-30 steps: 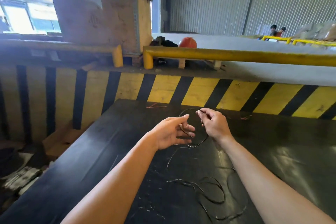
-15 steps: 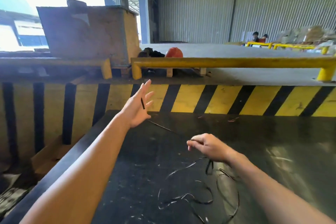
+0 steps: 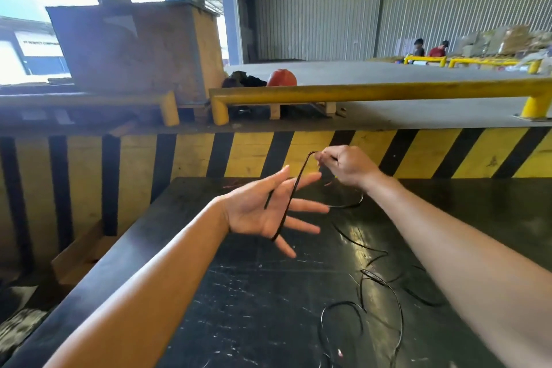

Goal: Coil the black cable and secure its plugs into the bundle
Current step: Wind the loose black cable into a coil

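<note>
Left hand, raised high and far left half a second ago, now lower and nearer centre, palm up, fingers spread. Thin black cable, then stretched taut between hands, now draped in loop across left palm and fingers. Right hand lifted from low over scratched black tabletop to above left fingertips, pinching cable's top bend.

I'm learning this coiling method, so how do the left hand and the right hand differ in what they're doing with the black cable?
The left hand is open, palm up, fingers spread; the right hand is closed, pinching the black cable at its fingertips. The cable only drapes across the left hand's palm, while the right hand grips it. The right hand sits higher and farther away than the left hand. Both are bare and hover above the black table.
</note>
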The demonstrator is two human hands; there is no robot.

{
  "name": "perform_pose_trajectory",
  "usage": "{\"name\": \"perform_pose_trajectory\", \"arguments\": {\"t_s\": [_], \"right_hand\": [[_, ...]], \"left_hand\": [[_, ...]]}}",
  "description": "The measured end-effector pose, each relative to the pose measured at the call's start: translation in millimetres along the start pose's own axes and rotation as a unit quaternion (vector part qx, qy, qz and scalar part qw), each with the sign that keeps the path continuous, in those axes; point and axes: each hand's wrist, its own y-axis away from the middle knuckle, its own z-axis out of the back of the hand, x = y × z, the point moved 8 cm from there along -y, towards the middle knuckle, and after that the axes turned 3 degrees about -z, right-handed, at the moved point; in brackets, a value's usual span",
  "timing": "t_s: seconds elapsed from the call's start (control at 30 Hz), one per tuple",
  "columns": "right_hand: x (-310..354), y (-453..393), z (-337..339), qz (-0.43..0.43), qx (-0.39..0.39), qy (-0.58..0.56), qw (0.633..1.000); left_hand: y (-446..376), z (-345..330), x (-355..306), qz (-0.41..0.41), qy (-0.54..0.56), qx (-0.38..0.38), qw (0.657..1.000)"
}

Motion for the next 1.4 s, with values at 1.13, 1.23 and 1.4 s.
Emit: {"name": "perform_pose_trajectory", "arguments": {"t_s": [1.13,1.23,1.4], "right_hand": [[0,78,-143,-0.1,0.183,-0.256,0.944],[10,118,-163,-0.02,0.367,-0.101,0.924],[43,87,-77,0.088,0.355,0.047,0.93]], "left_hand": [[3,40,-86,-0.209,0.077,-0.175,0.959],[28,83,-97,-0.237,0.058,-0.286,0.927],[48,130,-40,-0.062,-0.107,-0.375,0.919]]}}
